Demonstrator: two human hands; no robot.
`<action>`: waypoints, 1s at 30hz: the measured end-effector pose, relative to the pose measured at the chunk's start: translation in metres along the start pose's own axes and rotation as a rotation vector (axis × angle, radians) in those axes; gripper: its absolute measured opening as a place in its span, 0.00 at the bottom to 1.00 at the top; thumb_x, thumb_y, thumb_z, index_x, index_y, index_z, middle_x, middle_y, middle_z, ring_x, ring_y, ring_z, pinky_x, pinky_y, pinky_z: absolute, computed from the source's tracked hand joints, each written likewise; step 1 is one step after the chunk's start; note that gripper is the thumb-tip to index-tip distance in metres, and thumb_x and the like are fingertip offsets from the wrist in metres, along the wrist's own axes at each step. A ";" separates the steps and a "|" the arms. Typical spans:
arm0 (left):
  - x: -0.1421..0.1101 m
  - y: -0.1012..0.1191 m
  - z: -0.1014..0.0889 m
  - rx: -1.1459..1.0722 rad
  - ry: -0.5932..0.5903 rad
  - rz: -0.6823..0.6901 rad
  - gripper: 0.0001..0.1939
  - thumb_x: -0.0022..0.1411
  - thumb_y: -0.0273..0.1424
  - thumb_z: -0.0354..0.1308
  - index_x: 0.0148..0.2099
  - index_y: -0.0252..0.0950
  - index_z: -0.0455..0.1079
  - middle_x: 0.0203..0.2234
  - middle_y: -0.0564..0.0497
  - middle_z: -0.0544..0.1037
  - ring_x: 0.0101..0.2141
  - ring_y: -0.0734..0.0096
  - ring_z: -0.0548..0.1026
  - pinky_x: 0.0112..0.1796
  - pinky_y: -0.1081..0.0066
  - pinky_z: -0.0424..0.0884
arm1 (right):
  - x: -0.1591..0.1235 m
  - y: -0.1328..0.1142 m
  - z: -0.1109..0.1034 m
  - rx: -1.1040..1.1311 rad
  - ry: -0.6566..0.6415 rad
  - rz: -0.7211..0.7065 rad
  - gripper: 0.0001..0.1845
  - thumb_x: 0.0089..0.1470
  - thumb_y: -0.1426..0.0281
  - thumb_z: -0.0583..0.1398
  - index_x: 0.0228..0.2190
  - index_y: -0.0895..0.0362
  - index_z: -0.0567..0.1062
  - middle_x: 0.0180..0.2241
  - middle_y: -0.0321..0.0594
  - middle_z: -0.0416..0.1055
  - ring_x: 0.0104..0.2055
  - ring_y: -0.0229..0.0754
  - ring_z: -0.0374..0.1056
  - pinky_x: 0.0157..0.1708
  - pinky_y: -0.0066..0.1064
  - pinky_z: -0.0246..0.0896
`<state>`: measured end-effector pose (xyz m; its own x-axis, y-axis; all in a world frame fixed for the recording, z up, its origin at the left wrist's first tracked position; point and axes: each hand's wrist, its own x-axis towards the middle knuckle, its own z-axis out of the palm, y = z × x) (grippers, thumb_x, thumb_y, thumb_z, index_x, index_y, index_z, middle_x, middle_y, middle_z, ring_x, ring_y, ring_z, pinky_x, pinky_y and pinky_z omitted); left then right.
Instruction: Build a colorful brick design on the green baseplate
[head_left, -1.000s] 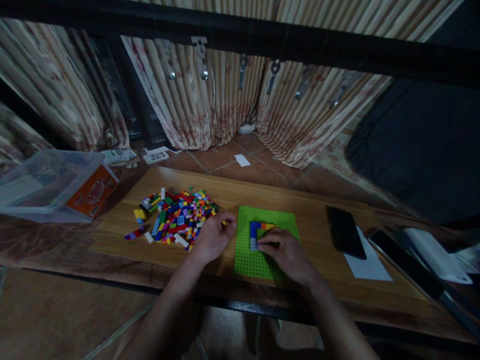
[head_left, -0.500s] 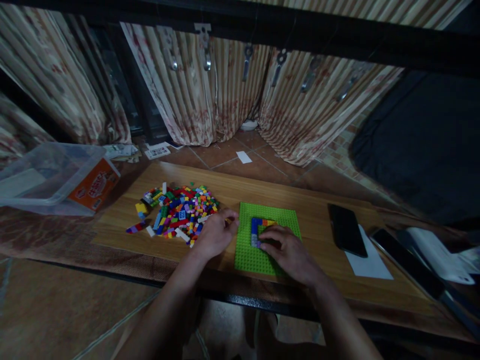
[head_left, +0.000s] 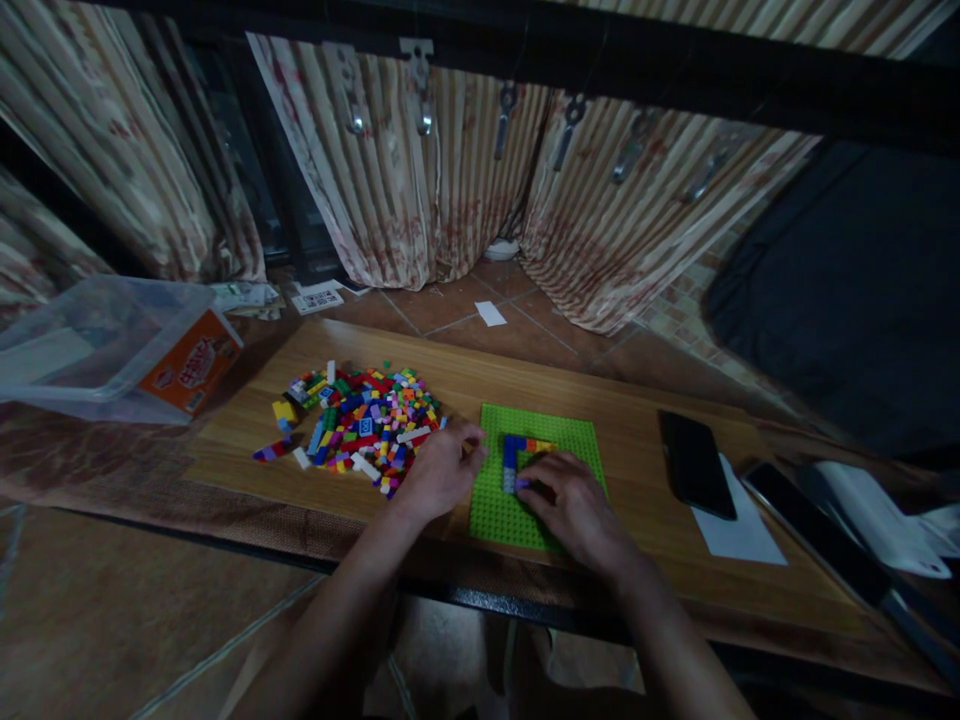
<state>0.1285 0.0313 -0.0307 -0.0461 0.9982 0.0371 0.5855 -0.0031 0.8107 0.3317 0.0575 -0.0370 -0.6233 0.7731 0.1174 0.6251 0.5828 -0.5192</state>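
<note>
A green studded baseplate (head_left: 570, 436) lies on the wooden board (head_left: 622, 420). On it stands a small build of blue and orange bricks (head_left: 514, 453). My right hand (head_left: 574, 505) rests on the plate with its fingers curled, the fingertips pressing at the build's lower end. My left hand (head_left: 442, 468) sits at the plate's left edge, fingers curled loosely, touching the edge; I cannot make out anything in it. To its left spreads a heap of many-coloured loose bricks (head_left: 360, 428).
A clear plastic tub (head_left: 90, 340) with an orange box (head_left: 191, 362) stands at the far left. A black phone (head_left: 694, 462) lies on white paper (head_left: 739, 535) to the right, with another dark device (head_left: 817, 545) beyond. Striped curtains (head_left: 450, 190) hang behind.
My left hand has shifted right from the brick heap to the baseplate's left edge. My right hand has stayed on the plate, its fingertips a little nearer the build's lower end.
</note>
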 end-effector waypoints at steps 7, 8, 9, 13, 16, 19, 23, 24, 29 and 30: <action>-0.003 -0.003 0.009 0.082 -0.036 0.020 0.10 0.60 0.31 0.52 0.42 0.38 0.72 0.36 0.50 0.78 0.36 0.68 0.75 0.38 0.71 0.69 | -0.001 0.004 0.003 -0.041 -0.013 -0.036 0.06 0.56 0.68 0.59 0.34 0.52 0.77 0.34 0.39 0.73 0.42 0.44 0.63 0.44 0.39 0.57; -0.003 -0.004 0.009 0.094 -0.047 0.022 0.11 0.60 0.31 0.52 0.43 0.38 0.72 0.36 0.50 0.78 0.36 0.68 0.75 0.37 0.71 0.69 | -0.001 0.004 0.003 -0.041 -0.015 -0.036 0.06 0.55 0.69 0.59 0.34 0.52 0.77 0.34 0.39 0.73 0.42 0.44 0.63 0.44 0.39 0.57; -0.003 -0.004 0.010 0.104 -0.057 0.024 0.11 0.60 0.31 0.52 0.44 0.38 0.72 0.36 0.50 0.78 0.36 0.68 0.75 0.37 0.71 0.69 | -0.001 0.004 0.003 -0.040 -0.017 -0.035 0.05 0.55 0.69 0.60 0.34 0.52 0.77 0.35 0.39 0.73 0.43 0.44 0.63 0.44 0.39 0.57; -0.003 0.000 0.010 0.130 -0.078 0.019 0.11 0.60 0.31 0.52 0.43 0.39 0.72 0.35 0.50 0.78 0.35 0.68 0.75 0.36 0.71 0.69 | -0.001 0.005 0.005 -0.032 -0.007 -0.030 0.04 0.54 0.70 0.61 0.33 0.52 0.78 0.36 0.39 0.73 0.43 0.44 0.63 0.44 0.40 0.58; -0.004 0.007 0.008 0.143 -0.105 -0.003 0.09 0.60 0.31 0.52 0.41 0.39 0.72 0.34 0.50 0.78 0.34 0.67 0.75 0.36 0.70 0.69 | 0.000 0.007 0.006 -0.026 -0.002 -0.033 0.05 0.53 0.70 0.61 0.33 0.52 0.78 0.36 0.39 0.73 0.43 0.44 0.63 0.45 0.40 0.58; -0.006 0.012 0.010 0.153 -0.110 -0.040 0.10 0.59 0.30 0.53 0.43 0.38 0.71 0.35 0.49 0.78 0.35 0.67 0.75 0.39 0.69 0.69 | 0.000 0.008 0.007 -0.025 0.013 -0.030 0.05 0.53 0.70 0.61 0.33 0.52 0.78 0.36 0.39 0.73 0.43 0.45 0.63 0.45 0.40 0.59; -0.007 0.013 0.024 0.166 -0.026 -0.074 0.16 0.57 0.33 0.56 0.48 0.36 0.69 0.41 0.46 0.77 0.39 0.64 0.75 0.43 0.67 0.69 | 0.000 0.007 0.007 -0.015 0.023 -0.024 0.05 0.54 0.69 0.61 0.31 0.52 0.78 0.35 0.39 0.72 0.42 0.44 0.63 0.45 0.40 0.59; -0.007 0.013 0.029 0.171 -0.005 -0.082 0.19 0.56 0.34 0.57 0.50 0.35 0.68 0.43 0.44 0.76 0.41 0.63 0.75 0.43 0.66 0.69 | -0.001 0.007 0.007 -0.016 0.022 -0.021 0.05 0.54 0.69 0.61 0.31 0.52 0.78 0.35 0.39 0.72 0.42 0.44 0.63 0.44 0.40 0.59; -0.004 0.018 0.042 0.216 0.008 -0.163 0.27 0.52 0.40 0.59 0.53 0.34 0.65 0.46 0.41 0.72 0.44 0.56 0.73 0.45 0.62 0.68 | -0.001 0.007 0.009 -0.013 0.025 0.005 0.04 0.53 0.71 0.61 0.29 0.54 0.77 0.36 0.40 0.71 0.43 0.44 0.62 0.44 0.40 0.59; -0.003 0.019 0.043 0.224 0.000 -0.176 0.28 0.51 0.41 0.60 0.53 0.35 0.65 0.46 0.41 0.72 0.44 0.56 0.73 0.45 0.62 0.68 | -0.001 0.007 0.010 -0.009 0.028 0.007 0.03 0.53 0.71 0.61 0.29 0.54 0.76 0.36 0.40 0.71 0.43 0.44 0.62 0.44 0.40 0.59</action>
<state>0.1746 0.0308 -0.0404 -0.1629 0.9823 -0.0927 0.7324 0.1833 0.6557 0.3322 0.0584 -0.0489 -0.6052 0.7841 0.1374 0.6341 0.5792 -0.5122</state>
